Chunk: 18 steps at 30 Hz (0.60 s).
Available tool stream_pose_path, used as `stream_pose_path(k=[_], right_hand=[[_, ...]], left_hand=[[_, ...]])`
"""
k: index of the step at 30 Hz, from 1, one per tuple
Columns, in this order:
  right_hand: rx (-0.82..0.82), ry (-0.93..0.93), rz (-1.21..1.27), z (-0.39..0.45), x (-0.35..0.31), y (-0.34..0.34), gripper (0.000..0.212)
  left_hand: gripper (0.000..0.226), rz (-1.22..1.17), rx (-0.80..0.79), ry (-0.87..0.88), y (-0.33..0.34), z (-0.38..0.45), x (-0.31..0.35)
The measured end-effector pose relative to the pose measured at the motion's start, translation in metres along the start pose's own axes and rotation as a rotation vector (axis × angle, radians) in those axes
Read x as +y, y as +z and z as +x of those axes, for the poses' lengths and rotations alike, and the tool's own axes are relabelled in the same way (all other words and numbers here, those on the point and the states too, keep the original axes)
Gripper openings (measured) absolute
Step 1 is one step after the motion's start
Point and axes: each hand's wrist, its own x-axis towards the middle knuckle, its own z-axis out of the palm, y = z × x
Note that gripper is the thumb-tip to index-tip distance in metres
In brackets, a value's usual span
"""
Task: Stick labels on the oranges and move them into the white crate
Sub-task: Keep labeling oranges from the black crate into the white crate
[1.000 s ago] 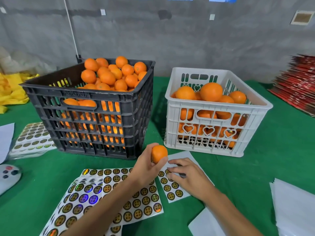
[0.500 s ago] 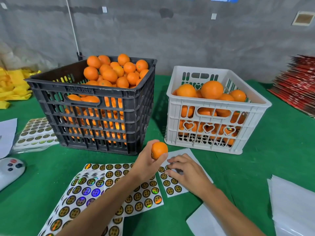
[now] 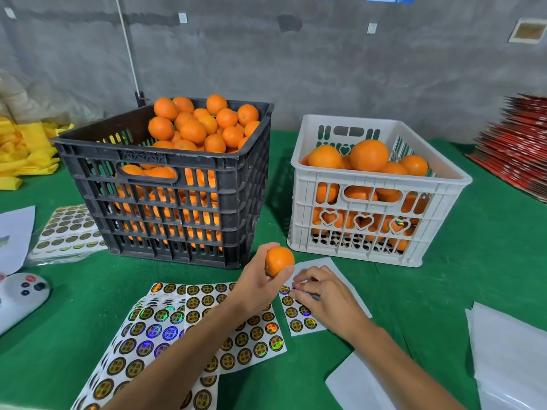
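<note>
Closest to me, at about 7 o'clock, lie shiny sticker sheets on the green table. They are full of round gold labels. At 5 o'clock I see plain white paper sheets near the edge.

A bit farther out, near the middle, my left hand holds one orange up off the table. My fingers and thumb curl round it from below. Just to its right, my right hand rests on a small sticker sheet. Its fingers are bent and the tips press together at a label near the sheet's top edge. I cannot tell if a label has come loose yet, because the fingers hide it.

At 9 o'clock there is a white game pad with coloured buttons. Past it sits a pile of more sticker sheets, just beside the black crate.

Farther on, at 11 o'clock, stands the black crate. It is heaped high with oranges. At 1 o'clock stands the white crate with little heart holes in its side. It holds a smaller lot of oranges, and one shows a shiny label through a heart hole. The two crates stand apart with green table between them.

Far off at 10 o'clock is a heap of yellow cloth. At 2 o'clock is a stack of red flat things. Behind it all is a grey wall.
</note>
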Motion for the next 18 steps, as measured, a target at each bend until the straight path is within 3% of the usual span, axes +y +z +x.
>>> stream_pose_path(k=[7, 11, 18], right_hand=[[0.018, 0.229, 0.358, 0.007, -0.002, -0.003, 0.006], [0.018, 0.365, 0.573, 0.011, -0.001, -0.009, 0.009], [0.086, 0.424, 0.523, 0.010, -0.006, -0.008, 0.018]], left_hand=[[0.057, 0.017, -0.018, -0.017, 0.001, 0.001, 0.001], [0.054, -0.006, -0.029, -0.012, 0.001, 0.002, 0.002], [0.058, -0.049, -0.032, -0.007, 0.000, 0.000, 0.004]])
